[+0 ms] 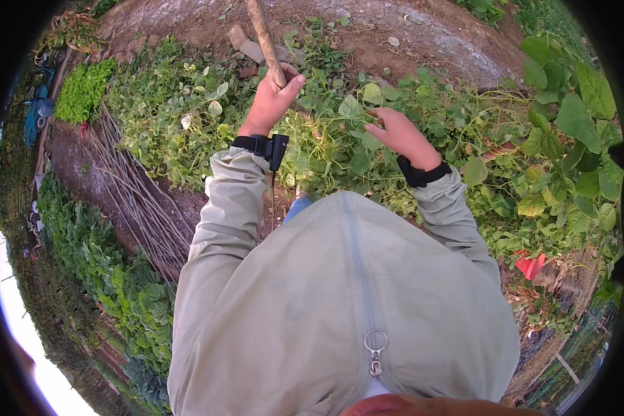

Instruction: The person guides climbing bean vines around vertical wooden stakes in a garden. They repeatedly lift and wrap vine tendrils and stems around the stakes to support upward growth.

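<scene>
My left hand (271, 98) is wrapped around a wooden pole (263, 31), thumb along its side. The pole slants from the top edge down through my grip, and its lower end runs in among a tangle of green and yellowing vines (312, 140). To the right, my right hand (399, 134) reaches into the same vines, fingers bent and thumb a little apart. Its fingertips are beside a broad pale-green leaf (350, 106); whether they pinch a stem cannot be made out. Black straps circle both wrists, the left one carrying a small black device.
Long thin sticks (135, 182) lie heaped on soil at left. Bright lettuce-like plants (85, 89) and a dark leafy row (119, 281) grow beyond. Large-leaved climbers (577, 125) stand at right, above a red plastic object (530, 265). Bare soil (421, 36) lies ahead, with a brick-like block (247, 46).
</scene>
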The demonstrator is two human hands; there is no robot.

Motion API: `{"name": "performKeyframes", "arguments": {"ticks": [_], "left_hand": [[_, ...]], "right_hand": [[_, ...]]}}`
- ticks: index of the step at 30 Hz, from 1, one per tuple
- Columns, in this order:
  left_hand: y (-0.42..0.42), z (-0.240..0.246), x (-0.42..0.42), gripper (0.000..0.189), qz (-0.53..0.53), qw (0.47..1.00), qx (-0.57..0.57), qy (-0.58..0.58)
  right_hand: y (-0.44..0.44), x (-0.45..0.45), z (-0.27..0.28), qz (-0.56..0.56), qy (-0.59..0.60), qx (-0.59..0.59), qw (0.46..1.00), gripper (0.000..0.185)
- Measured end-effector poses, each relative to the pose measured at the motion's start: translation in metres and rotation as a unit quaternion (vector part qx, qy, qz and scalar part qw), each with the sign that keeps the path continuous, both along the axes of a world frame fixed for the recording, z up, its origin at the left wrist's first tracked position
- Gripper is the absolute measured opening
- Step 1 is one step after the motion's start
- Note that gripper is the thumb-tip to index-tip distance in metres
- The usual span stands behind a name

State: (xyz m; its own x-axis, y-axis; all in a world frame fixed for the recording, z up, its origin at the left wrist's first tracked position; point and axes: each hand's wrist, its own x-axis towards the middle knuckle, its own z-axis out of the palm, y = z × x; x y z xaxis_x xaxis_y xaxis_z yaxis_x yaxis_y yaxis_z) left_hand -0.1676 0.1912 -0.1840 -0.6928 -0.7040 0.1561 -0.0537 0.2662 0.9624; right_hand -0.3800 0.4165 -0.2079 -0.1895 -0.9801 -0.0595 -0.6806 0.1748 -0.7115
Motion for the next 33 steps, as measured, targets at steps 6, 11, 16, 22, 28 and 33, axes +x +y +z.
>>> {"name": "performKeyframes", "arguments": {"ticks": [6,11,16,22,28,33], "left_hand": [[0.045,-0.039,-0.003,0.039,-0.072,0.99,0.116,0.021],[0.047,-0.044,-0.023,0.027,-0.122,0.989,0.085,-0.026],[0.024,0.001,-0.028,0.02,-0.233,0.963,0.087,-0.102],[0.004,-0.009,-0.069,0.025,-0.321,0.943,0.073,-0.039],[0.015,-0.117,-0.086,0.025,-0.304,0.941,-0.025,-0.145],[0.018,-0.119,-0.067,0.041,-0.268,0.955,-0.123,0.033]], "right_hand": [[-0.047,0.035,0.087,-0.034,-0.196,-0.164,0.966,0.054],[-0.088,0.048,0.101,-0.086,-0.288,-0.306,0.903,0.043],[-0.092,0.042,0.107,-0.219,-0.355,-0.311,0.854,0.033],[-0.074,0.056,0.113,-0.254,-0.395,-0.301,0.83,0.032],[-0.067,0.074,0.113,-0.272,-0.417,-0.329,0.802,0.025],[-0.06,0.077,0.115,-0.326,-0.374,-0.351,0.794,0.024]]}}
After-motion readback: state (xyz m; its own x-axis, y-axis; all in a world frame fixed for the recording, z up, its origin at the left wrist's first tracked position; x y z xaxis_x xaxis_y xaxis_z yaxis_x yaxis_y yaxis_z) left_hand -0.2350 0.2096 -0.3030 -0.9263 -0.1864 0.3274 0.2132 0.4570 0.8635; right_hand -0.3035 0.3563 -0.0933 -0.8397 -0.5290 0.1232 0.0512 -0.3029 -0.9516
